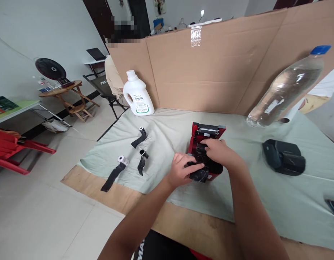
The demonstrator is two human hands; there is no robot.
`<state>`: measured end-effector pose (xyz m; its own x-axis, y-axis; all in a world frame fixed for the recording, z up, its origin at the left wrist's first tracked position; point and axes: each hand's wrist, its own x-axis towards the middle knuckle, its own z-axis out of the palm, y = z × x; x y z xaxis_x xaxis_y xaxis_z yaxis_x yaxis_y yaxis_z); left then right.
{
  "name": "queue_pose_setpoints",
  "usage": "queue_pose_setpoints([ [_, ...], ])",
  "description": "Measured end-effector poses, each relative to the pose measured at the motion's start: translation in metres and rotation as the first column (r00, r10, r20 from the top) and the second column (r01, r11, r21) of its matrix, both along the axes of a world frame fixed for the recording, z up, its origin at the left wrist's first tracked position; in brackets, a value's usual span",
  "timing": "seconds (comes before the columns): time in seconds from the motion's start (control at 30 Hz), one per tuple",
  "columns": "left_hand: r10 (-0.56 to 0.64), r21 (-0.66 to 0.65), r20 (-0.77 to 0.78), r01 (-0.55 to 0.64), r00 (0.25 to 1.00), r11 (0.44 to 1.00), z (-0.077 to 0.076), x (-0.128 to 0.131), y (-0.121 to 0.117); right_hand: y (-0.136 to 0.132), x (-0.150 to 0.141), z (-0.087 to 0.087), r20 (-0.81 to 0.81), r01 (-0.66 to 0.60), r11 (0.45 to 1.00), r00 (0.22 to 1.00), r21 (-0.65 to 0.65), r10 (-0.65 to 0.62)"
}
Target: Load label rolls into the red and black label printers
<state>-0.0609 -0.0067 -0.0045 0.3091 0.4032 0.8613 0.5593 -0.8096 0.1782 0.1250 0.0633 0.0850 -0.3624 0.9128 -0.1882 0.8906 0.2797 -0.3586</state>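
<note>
A red and black device, which looks like a small printer [192,144], stands on the cloth with its lid raised toward the back. A dark roll [201,148] sits inside it, and a glossy black strip [200,175] comes out over its front. My left hand [182,168] is closed on this strip, its fingers lying across it. From the right, my right hand [219,151] reaches into the device, its fingers bent around the end of the roll. How firmly they grip is partly hidden.
Left on the cloth lie several small rolls with black tails, one a white-cored roll [123,160]. A white detergent jug [139,95] and a large water bottle [287,92] stand before the cardboard screen [210,76]. A black device part [283,157] lies right. A person sits behind.
</note>
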Motion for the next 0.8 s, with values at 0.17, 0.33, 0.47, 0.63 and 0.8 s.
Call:
queue_pose_setpoints([
  [0.17,0.059,-0.018,-0.001,-0.059,0.998,0.998,0.002,0.004,-0.001,0.004,-0.015,-0.011,0.146,0.033,0.995,0.988,0.093,-0.046],
  [0.33,0.022,-0.005,0.026,-0.022,0.999,1.000,0.008,0.006,-0.004,-0.017,-0.003,0.016,0.024,0.015,0.998,1.000,0.054,-0.016],
  [0.47,0.028,0.015,-0.040,-0.027,0.999,1.000,0.008,0.004,-0.005,-0.024,0.022,0.042,-0.301,0.163,0.931,0.952,0.328,-0.060],
  [0.63,0.016,0.099,-0.117,-0.004,0.993,0.995,0.005,0.006,-0.006,0.001,0.037,0.028,-0.392,0.297,0.834,0.914,0.465,-0.106],
  [0.8,0.001,0.142,-0.209,0.029,0.978,0.989,-0.002,0.009,-0.010,0.001,0.044,0.022,-0.417,0.262,0.897,0.904,0.356,-0.099],
])
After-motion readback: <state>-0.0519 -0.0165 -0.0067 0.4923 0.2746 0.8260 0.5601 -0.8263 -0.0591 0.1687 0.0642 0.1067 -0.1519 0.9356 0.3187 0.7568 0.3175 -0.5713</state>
